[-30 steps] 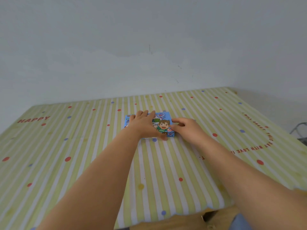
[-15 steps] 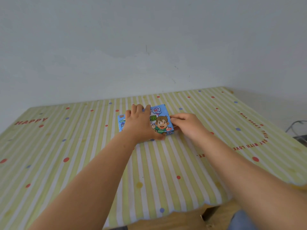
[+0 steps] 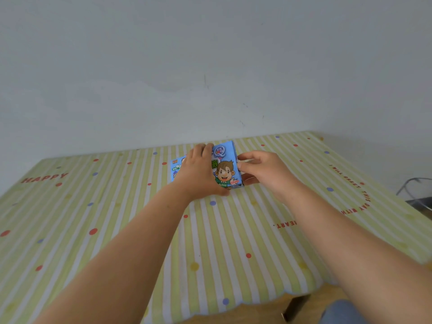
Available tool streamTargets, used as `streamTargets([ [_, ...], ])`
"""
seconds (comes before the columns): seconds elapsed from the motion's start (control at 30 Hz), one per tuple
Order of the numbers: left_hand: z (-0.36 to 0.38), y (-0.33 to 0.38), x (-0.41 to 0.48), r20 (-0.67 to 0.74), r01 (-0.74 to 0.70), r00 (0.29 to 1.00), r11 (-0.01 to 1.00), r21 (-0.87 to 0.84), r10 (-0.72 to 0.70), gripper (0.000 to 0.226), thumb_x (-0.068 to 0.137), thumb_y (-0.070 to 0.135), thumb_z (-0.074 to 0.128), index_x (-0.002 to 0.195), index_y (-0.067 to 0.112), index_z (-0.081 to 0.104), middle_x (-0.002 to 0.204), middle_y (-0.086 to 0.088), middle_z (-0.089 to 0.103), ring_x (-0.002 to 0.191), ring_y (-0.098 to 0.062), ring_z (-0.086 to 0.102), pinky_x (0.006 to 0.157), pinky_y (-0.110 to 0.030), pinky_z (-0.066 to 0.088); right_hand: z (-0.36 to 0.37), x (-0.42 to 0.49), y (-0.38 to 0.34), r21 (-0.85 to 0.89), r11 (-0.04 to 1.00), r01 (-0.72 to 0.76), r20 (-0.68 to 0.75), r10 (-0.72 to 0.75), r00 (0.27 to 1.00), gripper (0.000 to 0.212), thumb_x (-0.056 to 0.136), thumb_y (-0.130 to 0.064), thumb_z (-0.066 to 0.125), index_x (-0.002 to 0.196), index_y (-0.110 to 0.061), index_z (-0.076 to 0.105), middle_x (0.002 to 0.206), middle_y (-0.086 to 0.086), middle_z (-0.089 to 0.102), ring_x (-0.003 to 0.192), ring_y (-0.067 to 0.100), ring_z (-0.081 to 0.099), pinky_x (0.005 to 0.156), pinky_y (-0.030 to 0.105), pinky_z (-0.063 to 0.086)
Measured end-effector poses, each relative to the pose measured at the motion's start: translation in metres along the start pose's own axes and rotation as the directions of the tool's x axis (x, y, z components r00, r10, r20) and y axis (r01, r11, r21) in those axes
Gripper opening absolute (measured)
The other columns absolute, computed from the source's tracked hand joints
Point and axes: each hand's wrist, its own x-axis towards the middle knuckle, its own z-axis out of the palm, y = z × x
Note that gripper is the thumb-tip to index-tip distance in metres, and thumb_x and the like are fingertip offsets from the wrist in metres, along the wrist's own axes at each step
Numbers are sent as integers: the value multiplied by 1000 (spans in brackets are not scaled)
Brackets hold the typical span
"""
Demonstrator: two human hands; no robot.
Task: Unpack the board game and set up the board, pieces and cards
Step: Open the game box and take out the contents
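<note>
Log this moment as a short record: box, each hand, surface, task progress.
box: blue game box, cartoon boy on top, looks tilted up at its far edge
left: left hand covers the box top, fingers curled over its far edge
right: right hand grips the box's right end
surface: striped, dotted tablecloth
progress: no board, pieces or cards out yet

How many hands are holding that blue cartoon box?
2. The left hand lies across the top of the blue cardboard game box, fingers over its far edge; the right hand pinches its right end.
</note>
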Motion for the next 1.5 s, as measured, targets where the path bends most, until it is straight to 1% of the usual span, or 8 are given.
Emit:
streamTargets([
  [0.13,-5,2,-2,-24,-72,997,996,46,73,126,51,40,85,151,27,8,137,1,29,126,-20,36,101,-36,40,7,-3,-5,-36,998,47,-35,-48,998,25,85,-7,66,110,-9,59,90,13,72,71,23,72,67,36,60],
  [0.23,-8,4,-1,-33,-82,996,995,50,84,121,49,33,83,146,36,11,133,3,29,119,-23,41,90,-36,46,12,-5,-6,-86,992,93,-96,-101,990,23,83,-9,65,103,-17,56,86,7,72,66,18,72,60,29,58],
  [0.47,-11,4,0,-45,-125,991,992,6,125,117,47,28,85,143,32,18,143,7,24,124,-22,40,88,-41,51,9,-7,-2,-39,995,90,-152,-95,984,27,81,-3,56,105,-15,60,86,10,72,75,26,71,69,41,59],
  [0.7,-13,4,1,-52,-128,990,992,1,128,115,51,27,84,145,34,18,139,9,29,122,-18,41,81,-30,47,2,-8,-1,81,994,75,-129,-65,990,41,84,0,51,120,-18,56,87,12,71,73,24,71,62,33,59],
  [0.83,-12,1,1,-44,-94,995,995,19,95,116,52,28,85,145,34,15,140,9,28,124,-17,38,80,-31,47,3,-5,4,-187,967,174,-215,-213,953,44,88,-10,58,126,-30,54,104,-5,60,81,12,64,72,30,56],
  [1.0,-9,3,1,-45,-103,993,991,91,108,117,52,28,84,146,32,14,141,6,28,126,-20,36,85,-34,49,8,-8,1,-478,816,323,-174,-449,877,18,89,-13,61,100,-24,70,90,-5,54,73,3,52,68,20,43],
  [1.23,-6,6,0,-37,-133,989,970,202,143,114,56,28,82,148,28,15,143,4,27,130,-19,31,97,-33,40,16,-8,6,-546,827,132,-198,-281,939,13,89,-26,63,87,-15,71,77,-1,67,75,19,63,64,31,48],
  [1.5,3,9,-2,-7,-160,984,913,375,175,119,51,32,85,147,23,15,142,-1,28,133,-22,28,109,-33,26,19,-6,10,-264,963,51,-131,-88,987,13,85,-17,68,92,-13,76,84,2,75,80,18,71,78,43,57],
])
